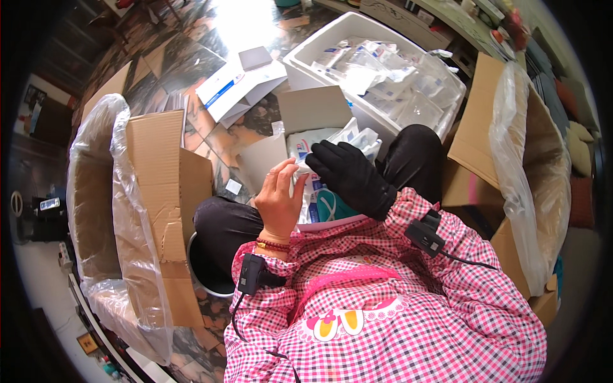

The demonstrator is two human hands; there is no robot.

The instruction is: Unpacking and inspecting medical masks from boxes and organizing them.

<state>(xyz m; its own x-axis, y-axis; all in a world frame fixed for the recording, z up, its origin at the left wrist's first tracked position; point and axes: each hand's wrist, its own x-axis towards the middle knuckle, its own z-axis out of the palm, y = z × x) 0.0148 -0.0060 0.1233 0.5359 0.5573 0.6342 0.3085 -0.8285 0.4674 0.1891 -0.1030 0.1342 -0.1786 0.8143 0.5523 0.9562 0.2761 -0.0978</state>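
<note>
Plastic packets (308,140) with printed labels are lying in an open grey-white carton (313,108) between the person's knees, just beyond the two hands. Bare and wearing a dark red beaded bracelet (272,245), the left hand (280,198) is hovering at the carton's near left side, its fingers lifting and loosely curving, its thumb standing apart from them. In a black glove, the right hand (350,173) is reaching leftward over the packets, its fingers lying close together; its thumb is hiding from view, so I cannot tell whether it is pinching anything. Below the hands, a teal item (335,207) with a white strap is resting inside a pink rim (332,225). Farther ahead, a white bin (306,67) is holding many clear packages (377,64). Plastic-lined cardboard boxes (153,147) are standing open on both sides of the person.
</note>
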